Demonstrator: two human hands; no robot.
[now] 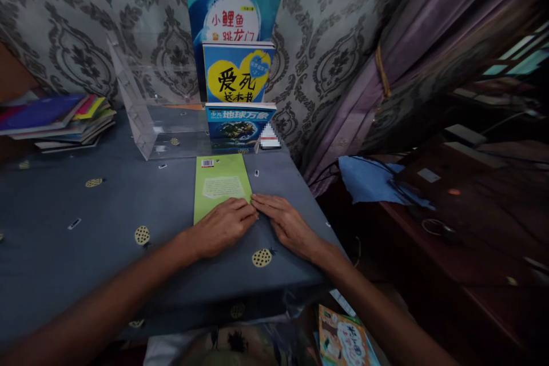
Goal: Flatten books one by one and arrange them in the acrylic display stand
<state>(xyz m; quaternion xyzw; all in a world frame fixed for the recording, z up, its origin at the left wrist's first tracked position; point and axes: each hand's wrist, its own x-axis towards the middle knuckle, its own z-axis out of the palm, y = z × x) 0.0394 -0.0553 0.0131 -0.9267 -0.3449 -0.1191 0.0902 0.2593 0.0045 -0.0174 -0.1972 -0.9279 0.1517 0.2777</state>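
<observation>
At barcoded green book (pixel 221 183): left hand (pixel 223 227), right hand (pixel 288 226).

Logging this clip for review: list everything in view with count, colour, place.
tablecloth: one, grey-blue, pineapple prints, centre and left
display stand: one, clear, back of the tablecloth
standing books: three, blue covers, tiered in the display stand
green book: one, green, flat on the tablecloth, barcode up
book stack: one pile, mixed colours, tablecloth's far left
cloth: one, blue, right of the tablecloth
curtain: one, purple, tied back, right
floor book: one, multicoloured, below the tablecloth's near edge
left hand: flat on the green book's near end
right hand: on the tablecloth, fingertips at that book's corner
</observation>
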